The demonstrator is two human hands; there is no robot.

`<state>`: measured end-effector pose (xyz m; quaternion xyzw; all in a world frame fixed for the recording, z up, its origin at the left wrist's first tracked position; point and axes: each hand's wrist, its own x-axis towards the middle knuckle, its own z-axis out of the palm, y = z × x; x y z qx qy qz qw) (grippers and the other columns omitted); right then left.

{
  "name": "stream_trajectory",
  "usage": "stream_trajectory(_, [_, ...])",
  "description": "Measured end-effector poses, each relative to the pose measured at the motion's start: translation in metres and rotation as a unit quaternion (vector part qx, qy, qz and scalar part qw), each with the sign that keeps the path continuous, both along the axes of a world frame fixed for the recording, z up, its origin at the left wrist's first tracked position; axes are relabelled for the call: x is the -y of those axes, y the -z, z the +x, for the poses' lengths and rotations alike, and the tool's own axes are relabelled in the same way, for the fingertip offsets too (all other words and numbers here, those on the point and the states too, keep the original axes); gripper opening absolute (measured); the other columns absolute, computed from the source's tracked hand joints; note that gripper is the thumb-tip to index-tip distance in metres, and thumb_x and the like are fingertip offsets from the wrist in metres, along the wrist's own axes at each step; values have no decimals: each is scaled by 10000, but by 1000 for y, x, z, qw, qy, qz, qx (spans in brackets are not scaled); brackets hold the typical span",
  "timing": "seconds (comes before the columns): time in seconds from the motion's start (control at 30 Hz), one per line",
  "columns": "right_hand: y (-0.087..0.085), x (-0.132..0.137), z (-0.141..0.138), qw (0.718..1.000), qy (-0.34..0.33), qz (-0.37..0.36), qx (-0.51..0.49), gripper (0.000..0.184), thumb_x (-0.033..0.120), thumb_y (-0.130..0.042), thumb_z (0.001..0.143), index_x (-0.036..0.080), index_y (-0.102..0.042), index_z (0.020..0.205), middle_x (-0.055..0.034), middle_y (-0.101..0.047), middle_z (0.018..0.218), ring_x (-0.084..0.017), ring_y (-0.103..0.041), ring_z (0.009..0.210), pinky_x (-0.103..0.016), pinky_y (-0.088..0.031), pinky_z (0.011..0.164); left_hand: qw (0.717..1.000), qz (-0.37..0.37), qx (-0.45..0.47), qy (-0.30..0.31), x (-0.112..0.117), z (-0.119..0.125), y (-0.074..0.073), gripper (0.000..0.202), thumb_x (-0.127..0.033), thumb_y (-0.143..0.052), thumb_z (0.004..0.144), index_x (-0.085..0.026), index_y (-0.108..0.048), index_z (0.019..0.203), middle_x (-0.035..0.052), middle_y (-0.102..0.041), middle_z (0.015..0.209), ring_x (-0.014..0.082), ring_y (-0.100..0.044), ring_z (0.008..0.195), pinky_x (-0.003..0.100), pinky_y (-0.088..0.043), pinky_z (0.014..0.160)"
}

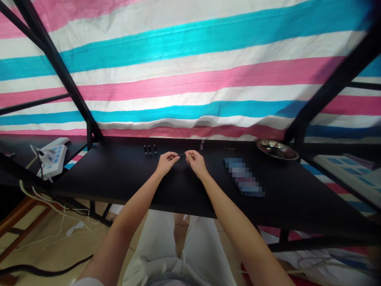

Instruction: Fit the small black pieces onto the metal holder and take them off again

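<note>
Over the middle of the black table, my left hand (167, 163) and my right hand (195, 162) face each other with their fingers pinched. Between them runs a thin, short black stick (181, 155), gripped at one end by each hand. Its exact kind is too small to make out. Left of my left hand, three short black tubes (150, 149) with pale ends stand or lie in a row; I cannot tell which. Beyond my right hand is a small clear piece (202, 144), and farther right lie several tiny bits (229, 149).
A round metal dish (276, 151) sits at the table's back right. Nearer lies a blurred-out, dark blue flat object (244, 177). Black frame bars (64, 75) rise at both sides before a striped sheet (190, 79). A white power strip (55, 159) with cables is at left.
</note>
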<state>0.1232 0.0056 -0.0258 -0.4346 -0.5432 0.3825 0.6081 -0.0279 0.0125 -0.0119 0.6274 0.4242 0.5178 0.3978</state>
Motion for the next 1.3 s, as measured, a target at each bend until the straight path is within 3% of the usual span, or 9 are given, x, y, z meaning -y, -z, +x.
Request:
stream_trajectory(0.23, [1, -1, -1, 998, -21, -38, -55, 372, 517, -636, 629, 187, -574, 789, 42, -521, 556, -92, -458, 502, -261, -383, 533, 995, 77, -59, -24, 3, -1, -5, 172, -317, -667, 654, -174, -658, 750, 23, -633, 702, 104, -506, 584, 234, -365, 544])
stream_trajectory(0.43, [-3, -1, 7, 958, -142, -154, -197, 340, 393, -732, 572, 181, -584, 792, 57, -504, 561, -68, -436, 502, -235, -362, 522, 979, 154, -128, -30, 5, 0, -16, 121, -299, -651, 699, -195, -658, 761, 33, -634, 733, 133, -531, 657, 264, -407, 660])
stream_trajectory(0.57, [-9, 2, 11, 933, -191, -195, -234, 269, 333, -709, 627, 192, -584, 817, 51, -522, 598, -67, -448, 507, -237, -384, 538, 955, 192, -221, 36, 0, -3, -45, 102, -292, -650, 701, -210, -668, 758, 48, -643, 751, 176, -547, 742, 299, -407, 739])
stream_trajectory(0.7, [-12, 4, 11, 929, -202, -207, -231, 239, 330, -655, 688, 196, -604, 879, 15, -590, 667, -87, -496, 534, -250, -411, 551, 921, 176, -318, 140, -29, -12, -83, 108, -264, -729, 579, -215, -682, 663, 51, -649, 750, 199, -561, 757, 298, -400, 771])
stream_trajectory(0.8, [-12, 4, 11, 934, -185, -212, -220, 216, 323, -638, 701, 193, -611, 871, 5, -607, 680, -91, -508, 539, -250, -418, 553, 904, 162, -378, 119, -60, -22, -98, 167, -205, -784, 430, -211, -650, 528, 42, -626, 666, 212, -553, 746, 278, -392, 738])
stream_trajectory(0.93, [-12, 4, 12, 940, -170, -203, -214, 200, 322, -636, 695, 190, -625, 844, 7, -604, 677, -89, -505, 540, -243, -409, 542, 889, 138, -427, 94, -86, -33, -96, 221, -106, -762, 389, -204, -564, 386, 26, -556, 528, 209, -536, 714, 277, -363, 748])
stream_trajectory(1.13, [-12, 4, 11, 942, -177, -204, -201, 219, 334, -655, 675, 180, -635, 830, 5, -598, 678, -84, -503, 534, -228, -385, 506, 879, 113, -462, 36, -93, -42, -82, 284, -96, -720, 486, -175, -492, 336, 36, -494, 487, 225, -535, 765, 328, -302, 856])
stream_trajectory(1.23, [-12, 5, 11, 942, -176, -207, -196, 217, 338, -655, 670, 184, -632, 821, 8, -594, 673, -82, -497, 530, -226, -376, 500, 848, 117, -516, 28, -96, -46, -80, 248, -114, -715, 496, -171, -514, 362, 64, -538, 550, 248, -533, 810, 344, -295, 864])
stream_trajectory(1.3, [-13, 5, 11, 941, -175, -209, -202, 217, 337, -663, 660, 184, -634, 812, 10, -594, 669, -81, -495, 531, -225, -370, 499, 810, 129, -572, 29, -97, -48, -79, 188, -114, -716, 487, -170, -554, 409, 88, -585, 631, 261, -530, 840, 349, -300, 854])
